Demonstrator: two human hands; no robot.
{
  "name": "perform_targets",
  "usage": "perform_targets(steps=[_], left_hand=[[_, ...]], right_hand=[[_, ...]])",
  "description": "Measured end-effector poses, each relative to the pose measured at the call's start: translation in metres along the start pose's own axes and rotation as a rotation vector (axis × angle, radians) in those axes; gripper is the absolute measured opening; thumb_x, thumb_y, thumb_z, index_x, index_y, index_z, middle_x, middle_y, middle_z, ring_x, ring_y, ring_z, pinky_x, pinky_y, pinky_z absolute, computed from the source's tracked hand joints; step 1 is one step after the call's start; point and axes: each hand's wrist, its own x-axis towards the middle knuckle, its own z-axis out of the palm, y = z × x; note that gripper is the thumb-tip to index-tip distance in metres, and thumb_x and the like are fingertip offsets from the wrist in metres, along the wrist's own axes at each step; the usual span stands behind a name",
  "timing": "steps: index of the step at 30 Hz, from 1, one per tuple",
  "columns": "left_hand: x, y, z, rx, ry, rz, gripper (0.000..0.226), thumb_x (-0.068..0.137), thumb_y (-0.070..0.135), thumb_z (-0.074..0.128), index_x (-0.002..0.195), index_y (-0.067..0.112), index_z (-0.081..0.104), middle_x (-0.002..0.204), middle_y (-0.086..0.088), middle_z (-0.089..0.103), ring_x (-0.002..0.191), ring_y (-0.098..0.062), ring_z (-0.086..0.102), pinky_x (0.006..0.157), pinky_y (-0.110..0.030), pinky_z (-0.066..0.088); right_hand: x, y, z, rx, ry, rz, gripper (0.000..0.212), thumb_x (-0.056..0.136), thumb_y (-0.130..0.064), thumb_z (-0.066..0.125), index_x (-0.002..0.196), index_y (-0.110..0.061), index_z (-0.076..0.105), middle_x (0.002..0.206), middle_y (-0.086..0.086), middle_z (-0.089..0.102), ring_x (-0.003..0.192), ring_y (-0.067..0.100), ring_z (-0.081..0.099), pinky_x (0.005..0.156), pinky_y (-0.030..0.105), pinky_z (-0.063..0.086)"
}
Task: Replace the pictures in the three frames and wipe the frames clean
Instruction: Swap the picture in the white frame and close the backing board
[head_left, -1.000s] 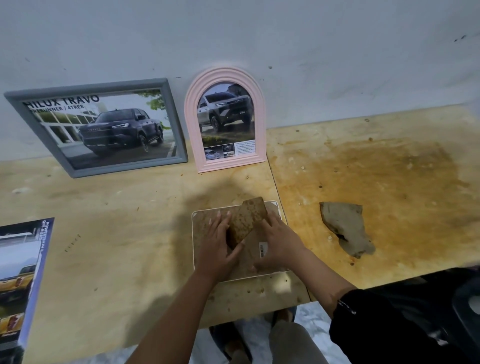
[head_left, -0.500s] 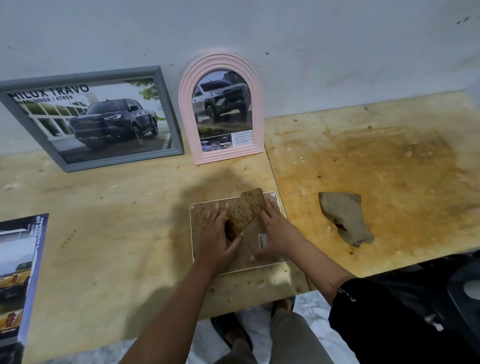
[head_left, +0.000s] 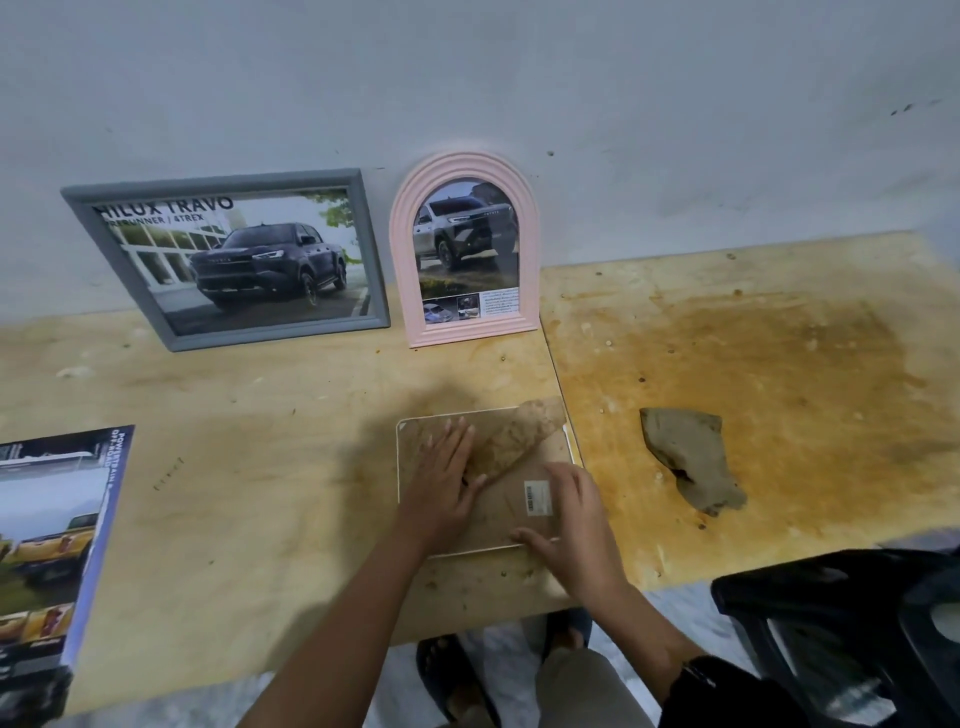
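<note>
Head view: nearest, the right hand (head_left: 571, 525) is laid loosely over the near right corner of the face-down frame (head_left: 421, 434), thumb along its edge. The left hand (head_left: 441, 483) is pressed flat on the backing, fingers straight, probably to seat it. The cloth (head_left: 685, 462) is kept nearby for wiping. Beyond, the grey frame (head_left: 280, 332) and pink frame (head_left: 404, 270) are leaned against the wall, apparently done.

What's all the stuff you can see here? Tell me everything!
Grey frame: one, grey, against wall, left.
Pink frame: one, pink, against wall, beside it.
Face-down frame: one, brown back, under the hands.
Cloth: one, grey-brown, table's right side.
Car brochure: one, blue-edged, table's left edge.
Table: one, light wood, stained right.
Chair: one, black, bottom right.
Left hand: one, flat on face-down frame.
Right hand: one, resting on its near corner.
</note>
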Motion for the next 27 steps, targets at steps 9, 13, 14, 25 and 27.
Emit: perform_targets(steps=[9, 13, 14, 25, 27], left_hand=[[-0.011, 0.004, -0.006, 0.234, -0.089, -0.308, 0.069, 0.093, 0.043, 0.0, 0.147, 0.0, -0.004, 0.155, -0.018, -0.013, 0.143, -0.031, -0.016, 0.116, -0.035, -0.006], [-0.007, 0.004, -0.01, 0.267, -0.12, -0.304, 0.061, 0.101, 0.03, 0.02, 0.147, 0.0, -0.004, 0.155, -0.019, -0.012, 0.143, -0.032, -0.014, 0.118, -0.037, -0.007], [-0.007, 0.002, -0.011, 0.275, -0.131, -0.297, 0.061, 0.101, 0.03, 0.021, 0.147, 0.0, -0.003, 0.155, -0.019, -0.011, 0.143, -0.032, -0.014, 0.116, -0.036, -0.009], [-0.007, 0.006, -0.021, 0.247, -0.186, -0.274, 0.06, 0.1, 0.029, 0.028, 0.147, 0.001, 0.005, 0.155, -0.02, -0.008, 0.143, -0.033, -0.013, 0.117, -0.037, -0.007], [-0.008, 0.007, -0.023, 0.259, -0.184, -0.268, 0.06, 0.1, 0.029, 0.028, 0.147, 0.0, 0.006, 0.155, -0.021, -0.008, 0.143, -0.033, -0.013, 0.117, -0.038, -0.007]], right_hand=[[0.048, -0.014, -0.024, -0.27, -0.436, -0.118, 0.11, 0.069, -0.052, 0.074, 0.149, -0.034, 0.002, 0.157, -0.001, -0.019, 0.141, 0.017, -0.023, 0.117, 0.04, 0.013], [0.06, -0.029, -0.023, -0.41, -0.449, -0.123, 0.104, 0.067, -0.049, 0.076, 0.149, -0.023, 0.018, 0.157, 0.008, -0.001, 0.145, 0.026, -0.01, 0.118, 0.037, 0.003], [0.062, -0.033, -0.022, -0.389, -0.442, -0.113, 0.097, 0.068, -0.042, 0.078, 0.146, -0.02, 0.024, 0.155, 0.01, 0.006, 0.146, 0.028, -0.004, 0.117, 0.037, 0.01], [0.084, -0.046, -0.017, -0.438, -0.575, -0.196, 0.111, 0.068, -0.024, 0.08, 0.149, -0.012, 0.005, 0.158, 0.006, -0.002, 0.146, 0.023, 0.0, 0.116, 0.033, 0.012], [0.085, -0.049, -0.015, -0.402, -0.575, -0.181, 0.11, 0.066, -0.019, 0.082, 0.15, -0.02, 0.01, 0.158, 0.006, -0.002, 0.146, 0.023, -0.001, 0.114, 0.033, 0.019]])
